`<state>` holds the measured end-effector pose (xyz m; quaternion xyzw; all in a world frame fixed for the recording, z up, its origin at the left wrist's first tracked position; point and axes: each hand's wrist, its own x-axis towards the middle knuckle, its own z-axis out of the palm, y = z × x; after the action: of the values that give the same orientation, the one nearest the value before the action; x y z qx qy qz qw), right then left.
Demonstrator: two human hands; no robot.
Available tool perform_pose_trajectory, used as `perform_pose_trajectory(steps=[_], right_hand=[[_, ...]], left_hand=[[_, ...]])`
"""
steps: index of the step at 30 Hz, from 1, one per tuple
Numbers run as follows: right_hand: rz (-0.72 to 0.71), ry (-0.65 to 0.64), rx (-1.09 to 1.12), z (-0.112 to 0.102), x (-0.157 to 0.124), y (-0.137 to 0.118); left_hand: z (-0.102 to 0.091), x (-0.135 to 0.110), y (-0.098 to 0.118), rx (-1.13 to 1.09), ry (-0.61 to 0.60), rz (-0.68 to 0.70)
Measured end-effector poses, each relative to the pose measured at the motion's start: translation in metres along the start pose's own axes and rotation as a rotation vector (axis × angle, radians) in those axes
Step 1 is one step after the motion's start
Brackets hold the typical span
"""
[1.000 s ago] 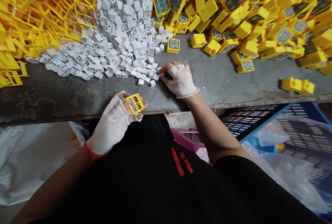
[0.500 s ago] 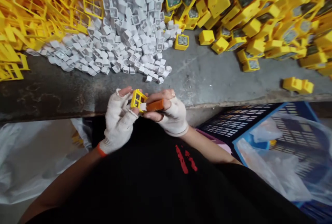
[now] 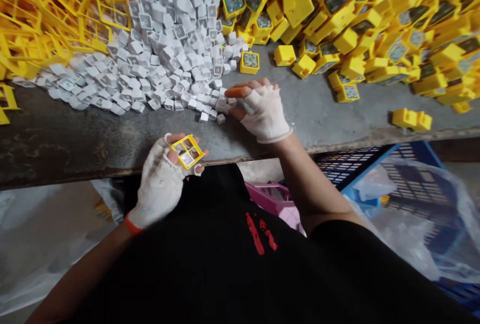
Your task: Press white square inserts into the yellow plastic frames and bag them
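My left hand (image 3: 161, 179), in a white fingerless glove, holds a small yellow plastic frame (image 3: 187, 151) above the table's front edge. The frame is split into square openings, and a white piece fills one of them. My right hand (image 3: 264, 111), gloved the same way, reaches to the near right edge of a pile of small white caps (image 3: 180, 59). An orange-brown tool handle (image 3: 236, 92) lies in its fingers; the working end is hidden. Whether the fingertips touch a cap, I cannot tell.
Empty-looking yellow frames (image 3: 56, 9) are heaped at the back left. Yellow blocks (image 3: 393, 59) with grey and white tops pile up on the right. Below the table edge stand a blue crate (image 3: 397, 154) with plastic bags and a pink plastic object (image 3: 277, 199).
My right hand has left the yellow frame and moved forward and right to the white caps, keeping the orange-brown handle. My left hand has turned the frame to face up.
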<state>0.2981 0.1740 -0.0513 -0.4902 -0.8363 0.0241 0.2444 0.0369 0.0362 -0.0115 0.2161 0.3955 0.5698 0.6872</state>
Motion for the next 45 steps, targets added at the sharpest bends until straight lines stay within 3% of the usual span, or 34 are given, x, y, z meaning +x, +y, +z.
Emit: perform_pose_trajectory(steps=[4, 7, 11, 15, 21, 25, 29, 31, 34, 38, 41, 45], right_hand=[[-0.038, -0.106, -0.033, 0.014, 0.015, 0.002], [-0.064, -0.041, 0.052, 0.003, 0.002, -0.021], [-0.255, 0.069, 0.246, -0.015, -0.024, -0.060], [-0.347, 0.129, 0.376, -0.010, -0.041, -0.085], [-0.385, 0.228, 0.473, -0.007, -0.059, -0.092], [-0.341, 0.147, 0.466, -0.008, -0.063, -0.091], [-0.345, 0.082, 0.467, -0.014, -0.046, -0.066], [-0.259, 0.098, 0.336, -0.013, -0.029, -0.049], [-0.188, -0.031, 0.131, 0.005, 0.000, -0.032], [-0.227, -0.167, 0.099, 0.029, 0.019, -0.031], [-0.192, -0.086, 0.143, 0.022, 0.009, -0.039], [-0.259, 0.071, 0.354, -0.003, -0.020, -0.059]], left_hand=[[0.000, 0.001, -0.002, -0.063, 0.042, -0.044], [-0.001, 0.000, -0.005, -0.086, 0.048, -0.120], [-0.001, -0.003, -0.005, -0.090, -0.015, -0.222], [-0.003, -0.006, -0.003, -0.125, -0.103, -0.306], [-0.008, -0.004, -0.006, -0.143, -0.228, -0.469], [-0.010, -0.002, -0.009, -0.120, -0.235, -0.514], [-0.008, -0.003, -0.009, -0.155, -0.155, -0.466], [-0.007, -0.004, -0.009, -0.179, -0.087, -0.411], [-0.003, -0.006, -0.009, -0.176, 0.011, -0.348], [0.001, -0.009, -0.007, -0.148, 0.088, -0.315], [0.001, -0.011, -0.005, -0.164, 0.104, -0.296], [-0.002, -0.012, -0.002, -0.190, 0.073, -0.263]])
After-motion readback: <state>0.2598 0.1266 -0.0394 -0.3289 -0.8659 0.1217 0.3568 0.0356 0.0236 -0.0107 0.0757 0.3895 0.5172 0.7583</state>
